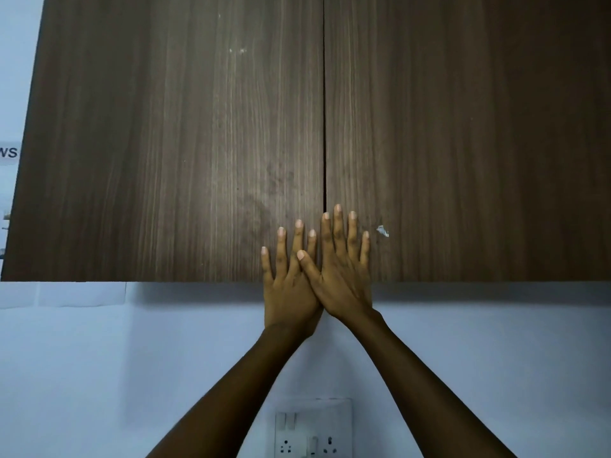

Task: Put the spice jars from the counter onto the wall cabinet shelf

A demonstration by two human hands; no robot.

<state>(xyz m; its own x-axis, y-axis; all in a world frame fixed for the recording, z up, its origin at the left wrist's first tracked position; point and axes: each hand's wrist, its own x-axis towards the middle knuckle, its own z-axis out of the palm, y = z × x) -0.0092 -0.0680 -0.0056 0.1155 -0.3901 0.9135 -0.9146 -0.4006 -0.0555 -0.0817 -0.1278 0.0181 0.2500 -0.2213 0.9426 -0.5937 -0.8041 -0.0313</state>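
I see the left hand [288, 285] and right hand [344, 276] flat, fingers straight and spread, at six o'clock on the shut wall cabinet doors [165, 143], spice jars out of view, so a swinging door may clip the overlapping hand.

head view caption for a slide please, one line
Left hand and right hand lie flat against the closed wall cabinet doors at the centre seam.

A dark brown wood-grain wall cabinet [463, 94] fills the upper view. Its two flat doors are closed and meet at a thin vertical seam [324, 110]. A small white chip [382, 231] marks the right door. The left hand [287, 287] and right hand [344, 282] press flat near the lower edge, either side of the seam, fingers straight.
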